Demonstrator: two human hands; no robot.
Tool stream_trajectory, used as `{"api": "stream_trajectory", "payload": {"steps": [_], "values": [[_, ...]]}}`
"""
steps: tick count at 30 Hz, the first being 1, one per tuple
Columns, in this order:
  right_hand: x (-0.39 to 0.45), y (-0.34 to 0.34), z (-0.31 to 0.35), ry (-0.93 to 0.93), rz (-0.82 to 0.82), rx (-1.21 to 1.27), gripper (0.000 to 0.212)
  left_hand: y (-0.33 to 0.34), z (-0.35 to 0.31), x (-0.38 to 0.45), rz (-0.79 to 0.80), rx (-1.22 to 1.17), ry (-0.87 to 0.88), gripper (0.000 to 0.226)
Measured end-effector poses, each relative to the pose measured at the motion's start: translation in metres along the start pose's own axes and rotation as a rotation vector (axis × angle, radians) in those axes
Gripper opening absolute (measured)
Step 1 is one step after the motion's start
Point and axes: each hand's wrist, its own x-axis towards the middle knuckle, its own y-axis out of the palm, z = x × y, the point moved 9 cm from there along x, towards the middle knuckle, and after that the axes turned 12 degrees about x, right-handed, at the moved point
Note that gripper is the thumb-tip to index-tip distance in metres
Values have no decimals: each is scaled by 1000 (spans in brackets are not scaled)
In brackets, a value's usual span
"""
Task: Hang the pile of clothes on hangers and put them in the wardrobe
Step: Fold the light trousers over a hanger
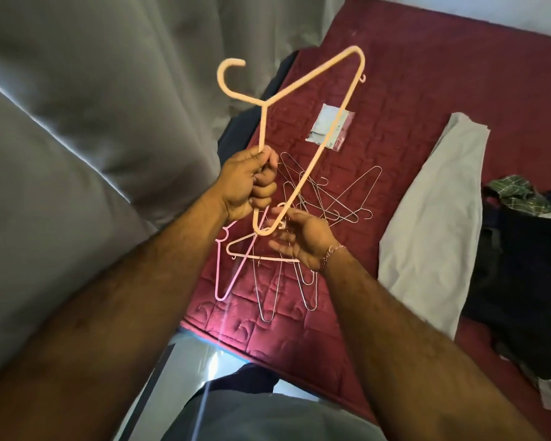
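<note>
Hands (250, 183) around peach hanger (325, 135)

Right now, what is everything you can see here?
peach hanger: one, held up over the bed
pink hangers: two or so, on the bedcover
wire hangers: a tangled heap, silver, count unclear, on the bedcover
bedcover: one, dark red, quilted
grey garment: one, laid flat on the bed
dark and checked clothes: a pile, right edge
curtain: grey, left
left hand: grips the peach hanger
right hand: open, fingers at the hanger's lower corner
</note>
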Motion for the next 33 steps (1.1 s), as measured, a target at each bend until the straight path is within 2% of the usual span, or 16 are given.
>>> {"api": "stream_trajectory", "payload": {"steps": [3,7,9,12,15,17,18,21,23,24,26,28,29,31,33], "values": [[-1,3,5,-79,-39,36,25,-1,-1,5,-50,10,30,35],[4,-4,12,-142,-150,22,22,-10,0,11,-179,222,52,36],[4,-2,13,-127,-150,-125,28,-16,-2,11,-229,344,72,36],[12,5,22,-169,-133,-356,30,-22,-2,8,-241,387,82,36],[30,4,27,-212,-117,-708,52,-24,3,8,-207,409,45,36],[35,-14,33,-264,-195,-966,68,-24,9,9,-174,439,12,37],[30,-24,39,-300,-257,-949,72,-23,14,9,-155,455,-10,36],[9,-80,64,-435,-466,-645,78,-12,35,13,-59,464,-111,35],[-13,-125,80,-555,-576,-480,101,5,57,16,49,455,-200,34],[-29,-146,85,-610,-621,-432,110,17,71,18,109,459,-248,34],[-72,-183,91,-727,-748,-492,113,50,102,19,248,484,-347,34],[-118,-214,95,-796,-846,-676,103,93,136,15,393,500,-449,34],[-131,-236,91,-797,-839,-756,96,116,153,10,463,497,-496,33],[-152,-280,76,-688,-794,-806,75,160,186,2,579,495,-575,31],[-177,-332,55,-532,-859,-792,55,199,219,-6,683,515,-646,31]]}}
